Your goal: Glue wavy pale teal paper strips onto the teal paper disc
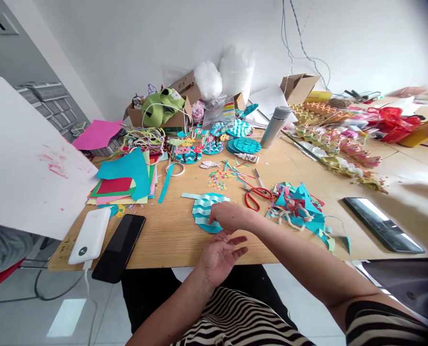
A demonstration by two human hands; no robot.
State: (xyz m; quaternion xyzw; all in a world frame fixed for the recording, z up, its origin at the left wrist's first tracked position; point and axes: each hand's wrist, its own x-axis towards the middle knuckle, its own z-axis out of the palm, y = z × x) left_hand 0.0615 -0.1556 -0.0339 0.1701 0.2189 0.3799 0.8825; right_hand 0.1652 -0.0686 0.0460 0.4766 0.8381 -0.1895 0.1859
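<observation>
R hand (pixel 232 216) on blue paper disc (pixel 204 211), L hand (pixel 219 254) palm-up.

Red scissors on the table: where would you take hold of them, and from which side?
Take the scissors by their red handle loops, coming from above on the near side: they lie flat on the table, and the scrap pile crowds their right.

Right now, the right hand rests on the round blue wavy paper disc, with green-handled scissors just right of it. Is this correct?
Only the colour is wrong. The head view shows the right hand on the round blue wavy paper disc, with scissors just right of it, but their handles are red, not green.
</observation>
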